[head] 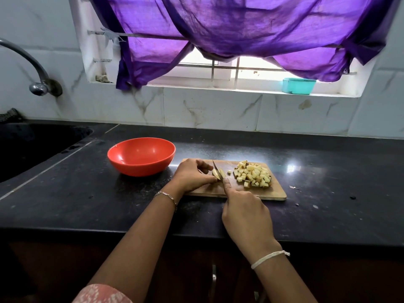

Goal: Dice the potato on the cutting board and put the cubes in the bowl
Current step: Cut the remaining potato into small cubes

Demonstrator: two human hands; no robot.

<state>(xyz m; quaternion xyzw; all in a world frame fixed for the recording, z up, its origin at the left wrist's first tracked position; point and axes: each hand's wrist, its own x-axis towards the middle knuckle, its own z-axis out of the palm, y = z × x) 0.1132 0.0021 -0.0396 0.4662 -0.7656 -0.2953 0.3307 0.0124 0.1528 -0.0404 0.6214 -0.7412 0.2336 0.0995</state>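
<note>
- Board [278,192] lies on the black counter [87,193], long side toward the person.
- Left hand [193,176] has its fingers curled, pinching the last piece of potato [218,173] at the board's left-centre. The piece is already split into slices.
- Right hand [247,212] is wrapped round the handle of the knife [216,165], index finger stretched along the blade's back. The handle is hidden in the fist.
- The blade tip points away from the person, and the edge is in the potato just beside the left fingertips.
- Cubes [253,174] are heaped on the board's right half, with one stray cube between heap and blade.
- Red bowl [140,168] sits on the counter just left of the board.
- Sink [32,145] and tap [38,87] are far left.
- Purple curtain [240,25] hangs above, with a teal box [298,85] on the sill.
</note>
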